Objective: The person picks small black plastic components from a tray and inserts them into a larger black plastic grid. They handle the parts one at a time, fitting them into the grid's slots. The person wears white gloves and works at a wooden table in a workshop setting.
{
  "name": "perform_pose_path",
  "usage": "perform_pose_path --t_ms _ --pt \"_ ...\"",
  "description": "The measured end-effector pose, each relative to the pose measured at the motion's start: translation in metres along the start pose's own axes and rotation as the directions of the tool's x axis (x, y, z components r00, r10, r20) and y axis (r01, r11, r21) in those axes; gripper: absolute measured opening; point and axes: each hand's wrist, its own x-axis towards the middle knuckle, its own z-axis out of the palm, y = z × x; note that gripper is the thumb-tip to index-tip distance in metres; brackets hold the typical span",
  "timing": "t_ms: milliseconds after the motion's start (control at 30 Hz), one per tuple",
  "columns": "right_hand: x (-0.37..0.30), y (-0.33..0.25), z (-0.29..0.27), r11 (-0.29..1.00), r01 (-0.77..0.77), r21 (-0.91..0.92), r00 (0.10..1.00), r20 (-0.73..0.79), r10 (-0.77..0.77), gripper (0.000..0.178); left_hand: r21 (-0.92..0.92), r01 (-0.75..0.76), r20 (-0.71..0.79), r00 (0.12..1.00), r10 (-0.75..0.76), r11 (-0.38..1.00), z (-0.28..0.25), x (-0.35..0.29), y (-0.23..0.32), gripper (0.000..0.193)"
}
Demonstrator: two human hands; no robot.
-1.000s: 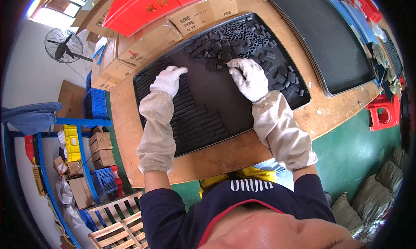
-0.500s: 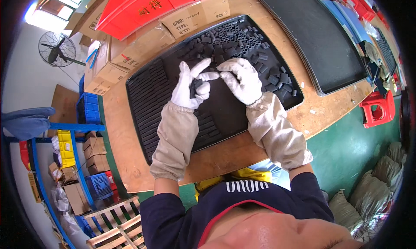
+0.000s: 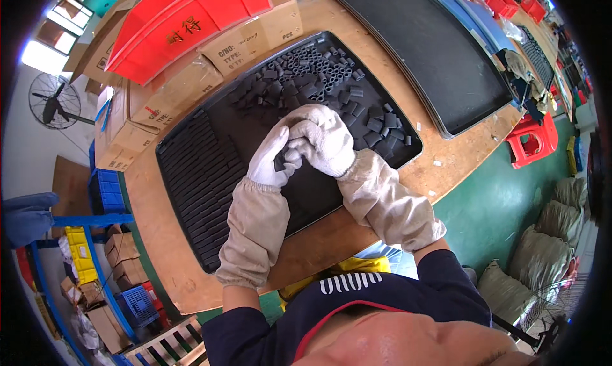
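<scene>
Both my hands wear white gloves and meet over the middle of a black tray (image 3: 315,197). My left hand (image 3: 271,159) is curled around a small black piece, only a dark sliver of which shows in the palm. Arched over its fingertips, my right hand (image 3: 325,140) has its fingers closed; what they hold, if anything, is hidden. Beneath and left of them, flat black pieces (image 3: 201,168) lie in close rows. Loose short black tubes (image 3: 325,66) and black pieces (image 3: 373,121) are heaped along the tray's far and right side.
Cardboard boxes (image 3: 172,98) line the table's far left edge, with a red bin (image 3: 191,25) on top. Stacked black trays (image 3: 433,54) lie at the far right of the wooden table (image 3: 446,156). A red stool (image 3: 534,140) stands on the floor at the right.
My right hand has moved left and come over my left hand's fingertips. The left hand's extended fingers have drawn in. The whole view has shifted slightly.
</scene>
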Motion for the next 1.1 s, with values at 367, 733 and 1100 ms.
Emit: perform_pose_path --t_ms 367,733,1100 --pt "0.02 0.009 -0.028 0.954 0.202 -0.221 0.979 0.079 -0.188 0.018 0.47 0.035 -0.218 0.973 0.078 0.882 -0.007 -0.005 -0.005 0.039" --pt "0.014 0.014 -0.027 0.99 0.136 -0.032 0.988 0.083 -0.133 0.015 0.441 0.065 -0.226 0.973 0.041 0.895 -0.004 -0.005 -0.004 0.047" --pt "0.017 0.103 -0.086 0.592 -0.215 -0.776 0.914 0.053 0.401 0.028 0.31 -0.046 -0.222 0.968 0.119 0.95 -0.013 -0.001 -0.001 0.026"
